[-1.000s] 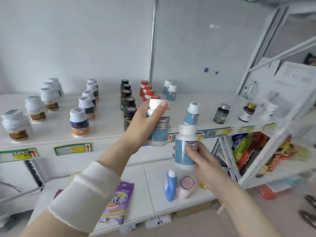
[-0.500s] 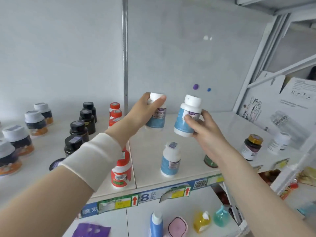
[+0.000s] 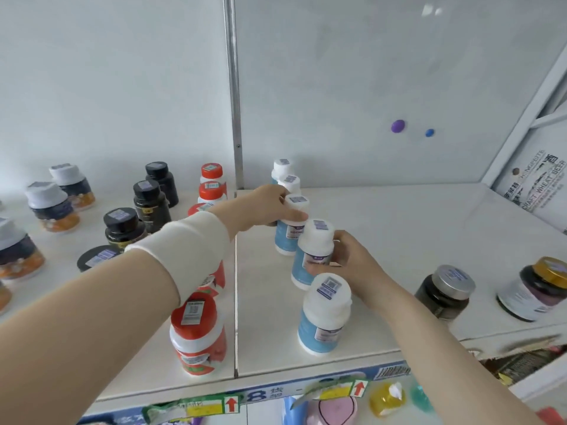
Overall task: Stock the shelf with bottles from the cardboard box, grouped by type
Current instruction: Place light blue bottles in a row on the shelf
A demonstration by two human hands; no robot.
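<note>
Here, my left hand [image 3: 270, 207] and right hand [image 3: 346, 259] each grip a white-capped blue plastic bottle [image 3: 311, 256] behind the front blue bottle [image 3: 325, 314]; crowding could topple the row.

Shelf layout: bottles in front-to-back rows on the shelf [image 3: 399, 240].

From my remote view, one row of bottles runs from the shelf's front edge toward its back wall, just right of the centre seam: the front bottle [image 3: 324, 314] stands nearest the edge, the bottle under the right hand [image 3: 346, 259] sits behind it, and the bottle under the left hand [image 3: 270, 207] stands behind that, with two more [image 3: 285, 173] at the back. A parallel row [image 3: 199, 332] stands just left of the seam. Two jars [image 3: 445, 291] sit near the front right corner.
</note>
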